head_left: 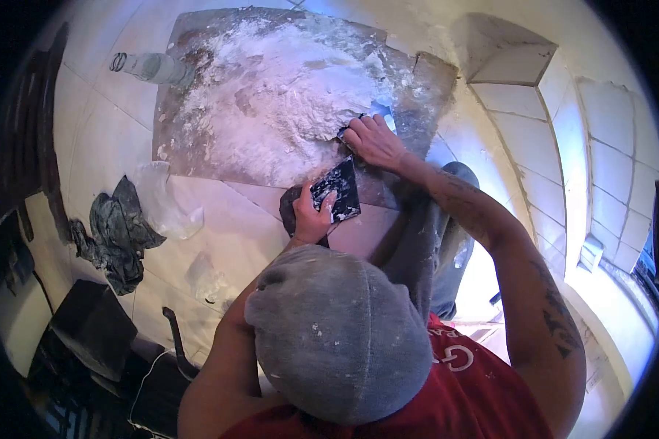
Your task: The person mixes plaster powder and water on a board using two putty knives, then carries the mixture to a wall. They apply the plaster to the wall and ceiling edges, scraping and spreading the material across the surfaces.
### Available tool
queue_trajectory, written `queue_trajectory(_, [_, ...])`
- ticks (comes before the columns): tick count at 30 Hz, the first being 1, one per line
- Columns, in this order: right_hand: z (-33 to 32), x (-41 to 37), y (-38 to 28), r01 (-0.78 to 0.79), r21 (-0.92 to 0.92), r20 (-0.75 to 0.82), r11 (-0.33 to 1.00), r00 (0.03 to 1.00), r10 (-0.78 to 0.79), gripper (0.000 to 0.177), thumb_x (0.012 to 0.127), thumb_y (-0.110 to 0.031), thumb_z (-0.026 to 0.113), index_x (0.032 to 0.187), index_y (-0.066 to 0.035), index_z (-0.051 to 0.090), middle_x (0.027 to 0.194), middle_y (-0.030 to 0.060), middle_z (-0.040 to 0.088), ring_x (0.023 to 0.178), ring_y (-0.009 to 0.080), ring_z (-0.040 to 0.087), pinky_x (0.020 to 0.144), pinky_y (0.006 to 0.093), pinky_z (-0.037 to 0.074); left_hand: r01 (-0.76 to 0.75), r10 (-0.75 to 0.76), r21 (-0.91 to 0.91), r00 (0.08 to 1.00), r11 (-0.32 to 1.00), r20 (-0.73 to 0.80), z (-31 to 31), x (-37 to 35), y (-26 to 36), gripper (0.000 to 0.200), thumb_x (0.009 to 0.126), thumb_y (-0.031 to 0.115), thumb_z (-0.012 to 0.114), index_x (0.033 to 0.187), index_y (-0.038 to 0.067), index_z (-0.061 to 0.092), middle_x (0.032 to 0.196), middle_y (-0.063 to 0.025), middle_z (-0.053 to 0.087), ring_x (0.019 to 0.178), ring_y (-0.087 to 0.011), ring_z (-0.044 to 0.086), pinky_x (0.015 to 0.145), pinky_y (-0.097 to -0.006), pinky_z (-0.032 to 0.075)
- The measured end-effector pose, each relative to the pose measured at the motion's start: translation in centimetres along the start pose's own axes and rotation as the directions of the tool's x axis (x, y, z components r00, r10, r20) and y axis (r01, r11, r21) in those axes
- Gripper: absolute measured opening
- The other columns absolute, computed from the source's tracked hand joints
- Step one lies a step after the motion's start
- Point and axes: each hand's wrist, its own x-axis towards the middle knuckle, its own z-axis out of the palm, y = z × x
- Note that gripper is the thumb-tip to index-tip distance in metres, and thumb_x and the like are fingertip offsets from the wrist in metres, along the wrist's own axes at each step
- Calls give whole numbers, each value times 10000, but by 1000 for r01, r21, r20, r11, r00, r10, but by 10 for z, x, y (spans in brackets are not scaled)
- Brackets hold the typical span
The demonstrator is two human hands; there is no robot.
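My left hand [313, 214] grips a black flat plate [342, 189] speckled with white, its thumb lying across the face. Just beyond it, my right hand [374, 141] is closed, fingers bent, at the near right edge of a heap of white powder [289, 110]. A dark-edged flat piece shows partly beneath those fingers, with a pale bluish patch beside them; its kind is hidden. The powder spreads over a brown board [170, 135] lying on the tiled floor. A dark rounded thing is partly hidden behind my left hand.
A clear bottle [154, 68] is at the board's left edge. Crumpled black plastic [121, 230] and a clear plastic bag [165, 201] lie on the left. A black box [94, 325] stands lower left. A tiled ledge [523, 132] runs along the right. A grey cap [340, 333] covers the lower middle.
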Motion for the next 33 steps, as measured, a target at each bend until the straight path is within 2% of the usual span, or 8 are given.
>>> queue_trajectory(8, [8, 2, 7, 25, -44, -40, 999, 999, -27, 112, 800, -158, 471, 893, -114, 515, 839, 68, 477, 847, 228, 509, 743, 368, 373, -11, 12, 72, 1000, 997, -15, 1, -2, -1, 250, 796, 132, 653, 958, -8, 526, 758, -179, 636, 683, -318, 650, 626, -377, 497])
queue_trajectory(14, [-16, 15, 12, -20, 9, -56, 1000, 998, 20, 159, 820, -173, 459, 961, -113, 505, 915, 81, 519, 918, 237, 529, 754, 379, 390, 12, -10, 59, 1000, 998, -23, 1, -4, -3, 258, 797, 131, 650, 974, -9, 526, 761, -185, 635, 697, -330, 648, 625, -381, 495])
queue_trajectory(15, [-33, 22, 11, -42, 93, -36, 995, 998, 45, 181, 822, -123, 451, 994, -86, 493, 929, 108, 534, 928, 281, 547, 759, 411, 420, 26, -24, 149, 1000, 988, -18, 2, -7, -16, 269, 801, 118, 642, 1009, -6, 526, 773, -185, 640, 710, -321, 654, 641, -373, 500])
queue_trajectory(19, [-64, 50, 30, -93, 292, 65, 952, 995, 78, 292, 675, 85, 491, 942, -30, 462, 944, 168, 537, 959, 375, 527, 789, 448, 434, 20, -20, 38, 1000, 999, -5, 0, -2, -4, 278, 803, 114, 639, 1030, -1, 526, 788, -186, 644, 732, -322, 661, 655, -368, 506])
queue_trajectory(24, [-83, 92, 67, -74, 293, 112, 953, 993, 43, 248, 658, 46, 560, 887, -27, 501, 878, 180, 576, 877, 383, 557, 741, 450, 443, 40, -40, 36, 999, 999, -2, 0, -2, -6, 255, 802, 100, 639, 1008, -2, 527, 790, -181, 647, 736, -313, 668, 651, -361, 508])
queue_trajectory(26, [-84, 109, 81, -106, 291, 144, 951, 987, 66, 259, 647, 19, 596, 888, -24, 511, 854, 182, 580, 850, 383, 559, 729, 446, 439, 49, -49, 20, 999, 999, -15, 0, -2, -6, 264, 796, 120, 651, 987, -16, 530, 773, -168, 641, 708, -272, 654, 648, -353, 496])
queue_trajectory(29, [-73, 128, 104, -61, 258, 46, 964, 998, 51, 282, 622, -26, 644, 878, -18, 527, 803, 187, 584, 790, 384, 561, 700, 445, 435, 58, -58, 24, 998, 998, -17, 0, -2, -4, 270, 795, 133, 656, 979, -22, 532, 766, -165, 637, 693, -260, 646, 649, -351, 491])
queue_trajectory(33, [-71, 132, 107, -146, 253, 104, 956, 987, 123, 276, 606, 7, 606, 878, -5, 563, 808, 206, 609, 799, 393, 588, 700, 460, 460, 1, 5, 91, 998, 996, -66, 0, -2, 4, 285, 798, 145, 656, 983, -30, 529, 769, -173, 638, 699, -282, 647, 656, -357, 493])
